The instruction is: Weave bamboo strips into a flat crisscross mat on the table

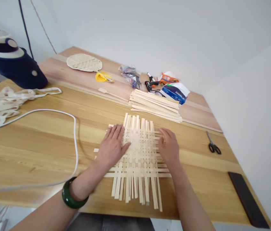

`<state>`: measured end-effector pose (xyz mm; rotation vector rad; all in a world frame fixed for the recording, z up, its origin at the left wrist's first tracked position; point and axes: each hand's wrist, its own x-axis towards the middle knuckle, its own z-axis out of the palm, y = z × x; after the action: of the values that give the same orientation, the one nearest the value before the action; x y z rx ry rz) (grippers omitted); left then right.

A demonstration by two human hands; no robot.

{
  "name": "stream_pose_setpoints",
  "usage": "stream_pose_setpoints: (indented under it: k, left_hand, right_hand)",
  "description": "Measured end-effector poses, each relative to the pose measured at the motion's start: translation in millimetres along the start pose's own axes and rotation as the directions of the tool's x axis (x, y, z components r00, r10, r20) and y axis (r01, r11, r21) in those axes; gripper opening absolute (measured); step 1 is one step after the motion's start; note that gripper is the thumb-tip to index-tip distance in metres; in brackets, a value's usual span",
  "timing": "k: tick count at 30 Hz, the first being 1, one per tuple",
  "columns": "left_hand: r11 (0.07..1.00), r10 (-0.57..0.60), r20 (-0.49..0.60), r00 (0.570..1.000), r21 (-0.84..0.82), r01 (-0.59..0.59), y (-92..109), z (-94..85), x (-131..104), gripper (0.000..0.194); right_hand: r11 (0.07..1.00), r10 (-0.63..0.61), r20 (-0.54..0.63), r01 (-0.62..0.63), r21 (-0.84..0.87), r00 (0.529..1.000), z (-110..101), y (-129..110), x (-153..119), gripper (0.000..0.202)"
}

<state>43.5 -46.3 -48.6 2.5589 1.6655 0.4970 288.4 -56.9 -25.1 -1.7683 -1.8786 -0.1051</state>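
Observation:
A mat of pale flat wooden strips (pixel 135 150), woven crosswise, lies on the table in front of me, its loose strip ends sticking out on all sides. Flat across the mat's left edge rests my left hand (pixel 112 144), fingers stretched out and the thumb spread over the weave. My right hand (pixel 169 146) is at the right edge, its fingers curled around the end of a crosswise strip near the top corner. The thumb sits just below the forefinger, and the other fingertips are partly hidden.
Beyond the mat lies a stack of loose strips (pixel 156 104). Scissors (pixel 213 146) and a black slab (pixel 247 199) are to the right. A white cord (pixel 75 141), a heap of cloth tape (pixel 8 99) and a blue-white appliance (pixel 15 57) occupy the left. A woven fan (pixel 84 62) lies behind.

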Motion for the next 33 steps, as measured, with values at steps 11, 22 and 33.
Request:
stream_pose_setpoints:
  k: [11, 22, 33]
  left_hand:
    - [0.994, 0.099, -0.109, 0.989, -0.039, -0.103, 3, -7.4, -2, 0.047]
    - [0.993, 0.059, -0.124, 0.991, -0.092, -0.070, 3, -6.5, -1, 0.041]
    - [0.996, 0.064, -0.155, 0.986, -0.052, -0.073, 3, -1.4, -2, 0.042]
  right_hand:
    - [0.991, -0.124, 0.031, 0.125, -0.041, 0.992, 20, -7, -29, 0.040]
    - [0.990, -0.097, 0.121, 0.109, -0.094, 0.988, 21, -6, -29, 0.045]
    - [0.977, -0.078, 0.188, 0.112, -0.179, 0.979, 12, -9, -16, 0.046]
